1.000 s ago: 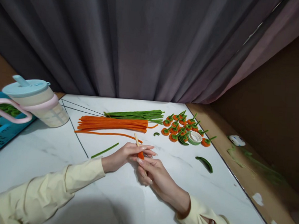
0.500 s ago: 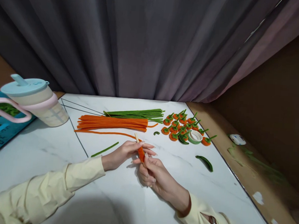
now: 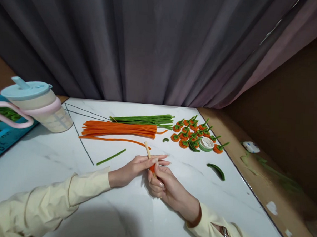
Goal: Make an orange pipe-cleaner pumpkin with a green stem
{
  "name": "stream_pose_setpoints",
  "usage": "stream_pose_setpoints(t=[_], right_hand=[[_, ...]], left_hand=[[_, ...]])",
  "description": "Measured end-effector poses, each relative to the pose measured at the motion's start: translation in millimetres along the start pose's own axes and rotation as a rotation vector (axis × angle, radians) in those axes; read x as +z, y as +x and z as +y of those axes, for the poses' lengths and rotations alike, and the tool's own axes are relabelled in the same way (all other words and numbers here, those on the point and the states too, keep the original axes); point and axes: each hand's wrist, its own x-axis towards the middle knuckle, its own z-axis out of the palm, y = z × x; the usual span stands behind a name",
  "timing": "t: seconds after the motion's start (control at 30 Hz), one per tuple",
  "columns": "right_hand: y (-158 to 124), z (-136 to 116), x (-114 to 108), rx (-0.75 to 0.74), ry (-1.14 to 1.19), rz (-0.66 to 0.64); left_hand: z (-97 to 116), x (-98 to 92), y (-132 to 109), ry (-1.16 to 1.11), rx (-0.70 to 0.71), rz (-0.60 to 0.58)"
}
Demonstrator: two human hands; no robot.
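Both of my hands meet at the middle of the white marble table (image 3: 51, 162). My left hand (image 3: 134, 168) has its fingers stretched along a thin wooden stick (image 3: 147, 149) that pokes up past them. My right hand (image 3: 163, 185) is closed round the lower part of that stick, where an orange pipe cleaner coil (image 3: 152, 167) is wound on it. A loose orange pipe cleaner (image 3: 114, 140) lies just behind the hands, and a short green piece (image 3: 111, 157) lies to their left.
Bundles of orange pipe cleaners (image 3: 120, 129) and green pipe cleaners (image 3: 144, 120) lie at the back. Several small orange pumpkins (image 3: 190, 133) and a green tape roll (image 3: 206, 144) sit at the right. A lidded jug (image 3: 35, 105) stands at the left. A green curl (image 3: 216, 170) lies near the right edge.
My right hand has turned on the stick and slid slightly right. The stick has tilted, its top now leaning a little further right. The orange coil shows less between the fingers.
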Motion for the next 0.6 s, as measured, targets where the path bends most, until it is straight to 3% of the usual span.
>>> stream_pose_setpoints(t=[0.6], right_hand=[[3.5,2.4,-6.4,-0.005,0.014,-0.064]], left_hand=[[-1.6,4.0,-1.7,0.049,0.049,-0.008]])
